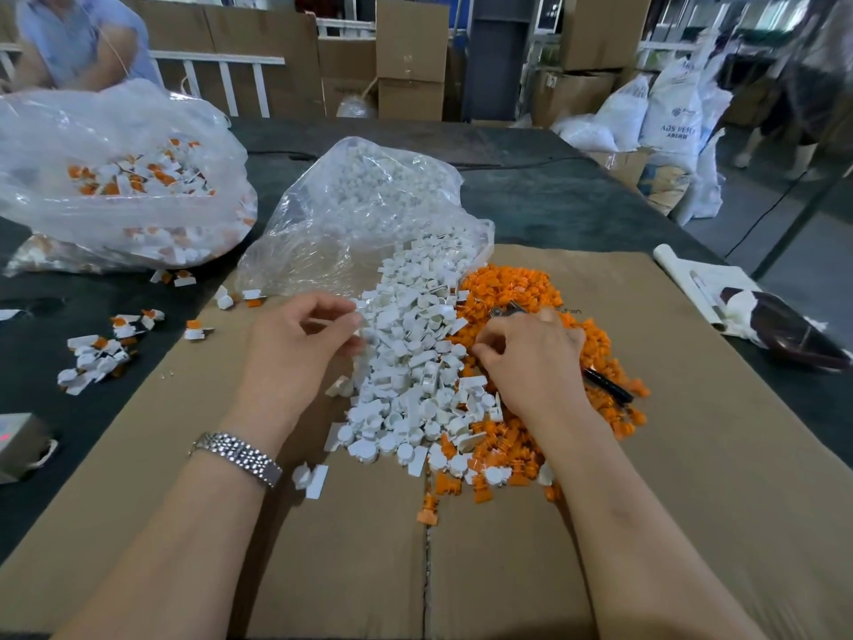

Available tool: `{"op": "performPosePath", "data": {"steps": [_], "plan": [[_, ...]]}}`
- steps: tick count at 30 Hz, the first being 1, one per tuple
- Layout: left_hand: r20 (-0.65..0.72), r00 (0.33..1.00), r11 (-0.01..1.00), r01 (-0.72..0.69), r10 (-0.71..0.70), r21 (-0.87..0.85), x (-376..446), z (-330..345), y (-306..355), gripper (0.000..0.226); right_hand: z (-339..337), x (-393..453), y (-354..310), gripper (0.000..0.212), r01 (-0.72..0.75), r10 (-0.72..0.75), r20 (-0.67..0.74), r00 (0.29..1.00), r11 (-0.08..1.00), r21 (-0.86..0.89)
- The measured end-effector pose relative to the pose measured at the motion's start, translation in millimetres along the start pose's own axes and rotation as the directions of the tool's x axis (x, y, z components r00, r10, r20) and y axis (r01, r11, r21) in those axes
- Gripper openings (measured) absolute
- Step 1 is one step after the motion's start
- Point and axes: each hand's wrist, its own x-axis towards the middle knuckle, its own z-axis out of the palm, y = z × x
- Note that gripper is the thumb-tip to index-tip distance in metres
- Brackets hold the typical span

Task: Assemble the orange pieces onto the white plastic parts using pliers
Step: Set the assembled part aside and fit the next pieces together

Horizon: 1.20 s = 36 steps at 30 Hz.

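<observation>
Two curled hands: right hand [531, 358] around pliers [604, 385].

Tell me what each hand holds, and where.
Right hand grips the pliers around the handles. Left hand reaches into the white parts; any hold cannot be told.

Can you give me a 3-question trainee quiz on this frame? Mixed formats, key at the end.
1. True or false: the pliers lie untouched on the dark table.
2. Multiple choice: the heap of white plastic parts spills from which?
A. a cardboard box
B. the clear bag in the centre
C. a metal tray
3. Fill in: the orange pieces are heaped on the ____ hand's side of the white heap.

Key:
1. False; the right hand grips them over the orange heap, while the left hand pinches at the edge of the white heap.
2. B
3. right
</observation>
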Motion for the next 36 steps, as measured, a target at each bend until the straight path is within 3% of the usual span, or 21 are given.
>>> {"op": "performPosePath", "data": {"steps": [2,4,7,12,16,22,28,36], "plan": [[0.133,0.982,0.937,0.167,-0.131,-0.307,-2.4,-1.7,6.9,0.009,-2.1,-0.2,2.6,0.011,0.01,-0.006,-0.042,0.999,0.994,0.112],[0.28,0.938,0.827,0.32,-0.206,-0.462,-3.5,-0.9,9.9,0.014,-6.7,-2.5,1.0,0.008,0.05,-0.016,-0.09,0.996,0.919,0.391],[0.412,0.886,0.76,0.415,-0.212,-0.501,-5.5,4.7,10.7,0.018,-14.1,-8.4,-6.1,0.011,0.065,-0.033,-0.059,0.998,0.734,0.676],[0.47,0.865,0.753,0.427,-0.177,-0.502,-11.2,10.1,16.0,0.016,-22.2,-13.3,-13.2,0.008,0.082,-0.17,0.005,0.985,0.499,0.863],[0.48,0.858,0.765,0.429,-0.18,-0.481,-13.8,10.8,17.2,0.019,-24.3,-15.2,-16.7,0.011,0.096,-0.234,0.019,0.972,0.468,0.879],[0.484,0.855,0.711,0.456,-0.184,-0.536,-14.6,10.5,16.5,0.021,-24.3,-17.1,-18.6,0.008,0.109,-0.209,-0.016,0.978,0.445,0.889],[0.429,0.9,0.856,0.278,-0.074,-0.435,-20.0,14.1,17.7,0.031,-22.8,-18.2,-23.1,0.007,0.172,-0.214,-0.075,0.974,0.481,0.86],[0.395,0.919,0.912,0.169,-0.009,-0.373,-24.9,15.1,18.6,0.025,-19.4,-20.0,-23.9,0.011,0.329,-0.269,-0.205,0.941,0.59,0.738]]}}
